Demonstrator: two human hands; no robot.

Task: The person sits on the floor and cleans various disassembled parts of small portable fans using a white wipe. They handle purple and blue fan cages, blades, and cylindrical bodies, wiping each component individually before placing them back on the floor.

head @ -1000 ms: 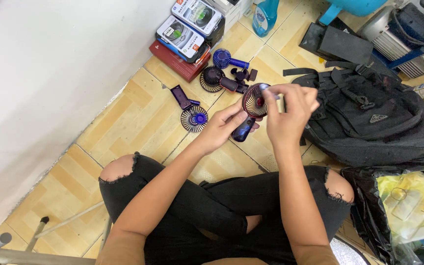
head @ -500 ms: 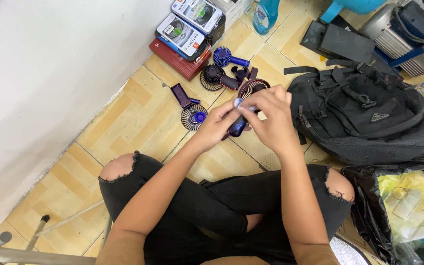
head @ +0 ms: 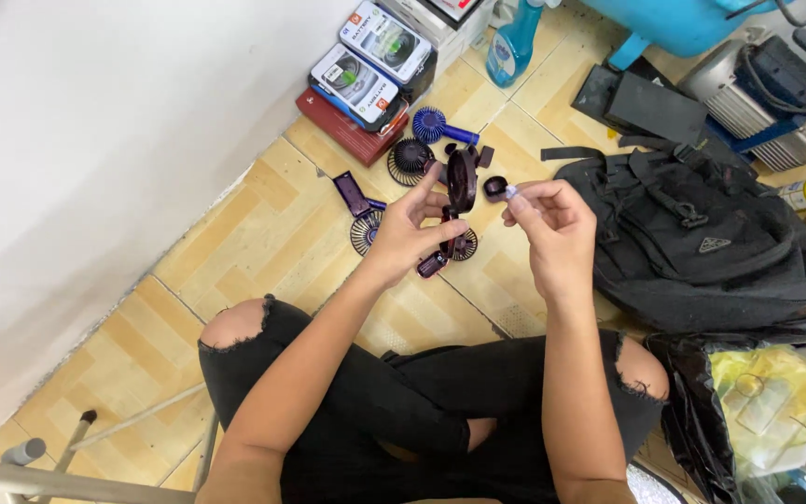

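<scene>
Above the floor, between both hands, I see the fan. My left hand is closed around its handle; my right hand pinches a small cap beside it. I judge both light, stiff plastic, somewhat fragile; better to grip the handle.

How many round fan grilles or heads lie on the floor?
3: a blue fan head by the boxes, a dark grille beside it, another grille left of the left hand. Hands may hide more.
</scene>
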